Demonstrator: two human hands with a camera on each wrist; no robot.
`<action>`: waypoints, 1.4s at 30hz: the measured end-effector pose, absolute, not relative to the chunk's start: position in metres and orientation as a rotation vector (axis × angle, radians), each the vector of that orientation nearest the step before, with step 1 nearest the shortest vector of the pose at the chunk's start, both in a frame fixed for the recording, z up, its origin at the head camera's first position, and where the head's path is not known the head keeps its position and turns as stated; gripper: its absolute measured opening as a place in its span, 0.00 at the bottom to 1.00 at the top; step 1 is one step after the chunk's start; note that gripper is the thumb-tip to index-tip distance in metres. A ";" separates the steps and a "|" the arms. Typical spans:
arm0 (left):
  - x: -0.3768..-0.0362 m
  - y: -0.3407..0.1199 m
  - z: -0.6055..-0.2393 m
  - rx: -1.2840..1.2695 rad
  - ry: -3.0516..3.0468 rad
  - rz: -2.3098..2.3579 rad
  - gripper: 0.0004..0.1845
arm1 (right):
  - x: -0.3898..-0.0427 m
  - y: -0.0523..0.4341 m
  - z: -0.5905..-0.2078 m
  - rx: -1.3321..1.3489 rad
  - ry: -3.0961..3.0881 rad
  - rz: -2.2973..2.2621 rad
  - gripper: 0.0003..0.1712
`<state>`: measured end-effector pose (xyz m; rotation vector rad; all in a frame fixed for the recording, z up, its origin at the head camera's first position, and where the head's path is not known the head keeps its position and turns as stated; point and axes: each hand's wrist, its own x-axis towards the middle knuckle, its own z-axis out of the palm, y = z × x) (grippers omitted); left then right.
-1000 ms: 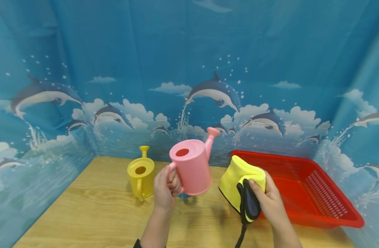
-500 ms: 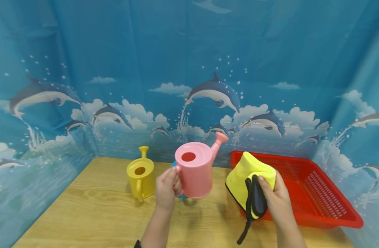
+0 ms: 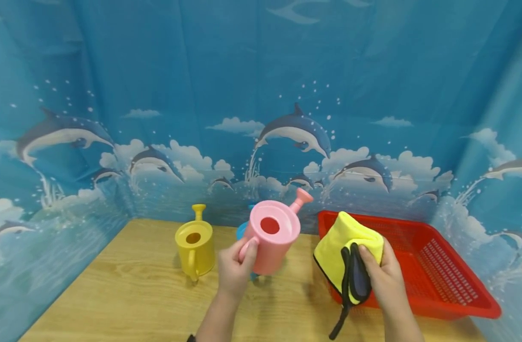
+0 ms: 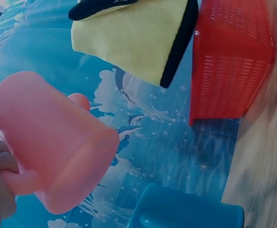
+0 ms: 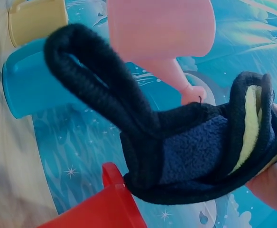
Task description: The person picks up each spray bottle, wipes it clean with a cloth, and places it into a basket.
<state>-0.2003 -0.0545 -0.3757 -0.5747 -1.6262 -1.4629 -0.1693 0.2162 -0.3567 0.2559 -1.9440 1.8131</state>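
I have the pink can (image 3: 272,242) up off the table (image 3: 128,289) in my left hand (image 3: 235,270), fingers curled round its handle, spout pointing up and away toward the backdrop. My right hand (image 3: 382,280) grips the folded yellow cloth (image 3: 344,242), thumb pinching its dark edge, with the black loop hanging below. The cloth is held just to the right of the can, near it but apart; I see no contact between them in any view.

As I judge it, wiping is only at the approach: both things are in hand and raised, cloth not yet on the can. Left to do: bring cloth to can and rub it over. The yellow can (image 3: 195,247) stands on the table to the left, and a blue can (image 4: 186,209) sits partly hidden behind the pink one. The red basket (image 3: 440,280) at the right shows nothing inside.
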 end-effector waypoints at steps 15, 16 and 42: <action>-0.210 -0.054 -0.379 -0.730 -1.544 -0.750 0.24 | -0.167 0.226 -0.357 0.151 -1.942 1.795 0.14; -0.210 -0.054 -0.378 -0.736 -1.549 -0.730 0.24 | -0.167 0.226 -0.357 0.156 -1.943 1.792 0.15; -0.209 -0.051 -0.376 -0.911 -1.579 -0.370 0.25 | -0.167 0.230 -0.350 0.147 -1.935 1.757 0.14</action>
